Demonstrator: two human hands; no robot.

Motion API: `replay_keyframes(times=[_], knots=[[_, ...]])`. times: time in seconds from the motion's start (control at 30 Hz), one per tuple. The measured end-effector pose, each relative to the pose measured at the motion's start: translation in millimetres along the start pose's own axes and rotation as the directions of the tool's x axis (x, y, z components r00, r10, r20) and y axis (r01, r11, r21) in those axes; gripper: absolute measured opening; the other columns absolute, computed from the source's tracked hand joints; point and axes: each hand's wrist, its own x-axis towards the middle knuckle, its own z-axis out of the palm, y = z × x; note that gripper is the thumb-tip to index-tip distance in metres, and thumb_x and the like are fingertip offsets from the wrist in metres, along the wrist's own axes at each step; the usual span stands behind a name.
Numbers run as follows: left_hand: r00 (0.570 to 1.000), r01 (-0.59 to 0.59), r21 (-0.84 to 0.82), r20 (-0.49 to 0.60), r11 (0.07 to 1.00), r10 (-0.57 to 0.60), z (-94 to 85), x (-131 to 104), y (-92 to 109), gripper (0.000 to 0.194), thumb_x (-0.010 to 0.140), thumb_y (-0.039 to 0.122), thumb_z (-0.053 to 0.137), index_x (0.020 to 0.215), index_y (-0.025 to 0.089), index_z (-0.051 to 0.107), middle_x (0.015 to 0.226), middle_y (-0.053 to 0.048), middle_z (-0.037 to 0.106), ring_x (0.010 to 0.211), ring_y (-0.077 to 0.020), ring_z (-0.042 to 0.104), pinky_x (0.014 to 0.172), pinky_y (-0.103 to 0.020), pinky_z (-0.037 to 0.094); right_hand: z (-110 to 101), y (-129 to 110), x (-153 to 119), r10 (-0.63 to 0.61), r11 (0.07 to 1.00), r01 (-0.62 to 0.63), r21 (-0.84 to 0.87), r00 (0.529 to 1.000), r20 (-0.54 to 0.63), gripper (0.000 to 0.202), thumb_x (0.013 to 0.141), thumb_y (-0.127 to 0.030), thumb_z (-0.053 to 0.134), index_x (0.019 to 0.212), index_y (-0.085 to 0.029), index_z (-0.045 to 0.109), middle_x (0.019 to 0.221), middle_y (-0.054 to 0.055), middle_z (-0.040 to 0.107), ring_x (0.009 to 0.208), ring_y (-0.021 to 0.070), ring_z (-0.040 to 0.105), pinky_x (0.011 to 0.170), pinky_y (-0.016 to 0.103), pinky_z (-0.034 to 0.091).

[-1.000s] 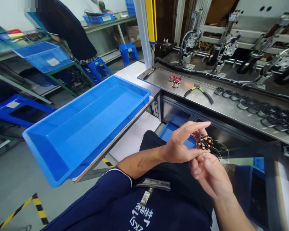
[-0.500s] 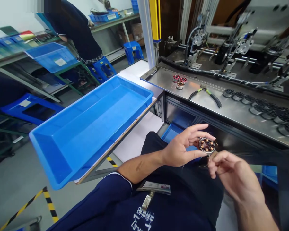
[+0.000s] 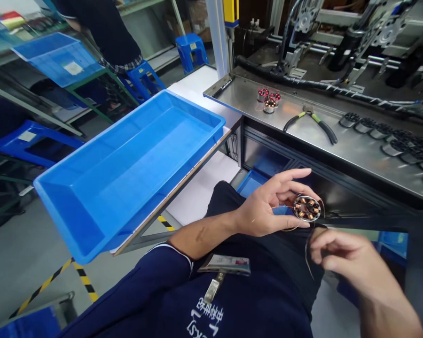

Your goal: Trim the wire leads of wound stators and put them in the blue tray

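My left hand [image 3: 268,206] holds a motor stator [image 3: 307,208], a metal ring with copper coils inside, between thumb and fingers, its open face toward me. Loose wire ends stick out around the ring. One thin copper wire [image 3: 307,249] hangs below it, along the fingertips of my right hand [image 3: 338,251]. The fingers of that hand are curled closed at the wire, slightly blurred, below and right of the stator.
A large blue tray [image 3: 127,173] stands on the left. On the metal bench [image 3: 299,141] lie several wound stators [image 3: 270,104], green-black cutting pliers [image 3: 312,123], a marker [image 3: 223,88] and rows of black-topped stators [image 3: 395,145]. Machinery stands behind. A co-worker [image 3: 102,33] is at far left.
The stator has moved slightly right and up in my left hand. My right hand has shifted a little down and right, away from the ring. The camera view has tilted down.
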Motion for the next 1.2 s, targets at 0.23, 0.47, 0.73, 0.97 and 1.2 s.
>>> replay_keyframes(times=[0.23, 0.47, 0.73, 0.97, 1.2], knots=[[0.983, -0.137, 0.199, 0.149, 0.97, 0.108, 7.8, -4.3, 1.1, 0.081, 0.09, 0.007, 0.067, 0.159, 0.032, 0.031, 0.138, -0.012, 0.066, 0.123, -0.0204, 0.067, 0.107, -0.035, 0.055, 9.7, -29.4, 6.1, -0.261, 0.956, 0.205, -0.211, 0.922, -0.286, 0.021, 0.083, -0.037, 0.083, 0.079, -0.024, 0.068, 0.078, 0.001, 0.066, 0.077, 0.0155, 0.066, 0.068, 0.023, 0.055], [0.985, 0.169, -0.09, 0.058, 0.982, -0.164, 11.4, -7.6, 7.9, 0.068, 0.09, 0.017, 0.073, 0.149, 0.027, 0.041, 0.14, -0.014, 0.066, 0.116, -0.0193, 0.072, 0.099, -0.033, 0.058, 38.0, -8.5, 7.8, -0.215, 0.974, 0.217, -0.064, 0.807, -0.549, 0.021, 0.094, -0.032, 0.072, 0.079, -0.021, 0.062, 0.079, 0.0, 0.063, 0.074, 0.0125, 0.059, 0.07, 0.023, 0.051], [0.977, 0.18, -0.23, -0.075, 0.957, -0.202, 18.6, -2.1, -7.3, 0.076, 0.063, 0.013, 0.094, 0.122, 0.022, 0.046, 0.114, -0.006, 0.072, 0.09, -0.0135, 0.072, 0.091, -0.034, 0.058, 53.6, -1.7, 8.2, -0.211, 0.967, 0.255, -0.017, 0.759, -0.615, 0.024, 0.095, -0.032, 0.072, 0.078, -0.02, 0.06, 0.081, 0.001, 0.063, 0.078, 0.0128, 0.06, 0.069, 0.024, 0.05], [0.97, 0.148, -0.228, -0.157, 0.962, -0.187, 17.4, 3.1, -7.7, 0.076, 0.067, 0.014, 0.092, 0.124, 0.024, 0.043, 0.106, -0.001, 0.067, 0.081, -0.0084, 0.069, 0.084, -0.028, 0.058, 55.2, 1.3, 10.0, -0.264, 0.942, 0.332, -0.047, 0.65, -0.713, 0.023, 0.089, -0.025, 0.078, 0.075, -0.017, 0.061, 0.082, 0.004, 0.069, 0.076, 0.0146, 0.065, 0.069, 0.028, 0.052], [0.951, 0.233, -0.311, -0.126, 0.921, -0.283, 22.2, -0.1, -3.1, 0.078, 0.075, 0.019, 0.088, 0.136, 0.024, 0.04, 0.116, -0.009, 0.075, 0.093, -0.0132, 0.074, 0.09, -0.03, 0.057, 62.4, 12.0, 8.8, -0.125, 0.962, 0.264, 0.075, 0.665, -0.736, 0.023, 0.081, -0.026, 0.085, 0.075, -0.017, 0.065, 0.082, 0.005, 0.071, 0.071, 0.0149, 0.066, 0.064, 0.028, 0.055]])
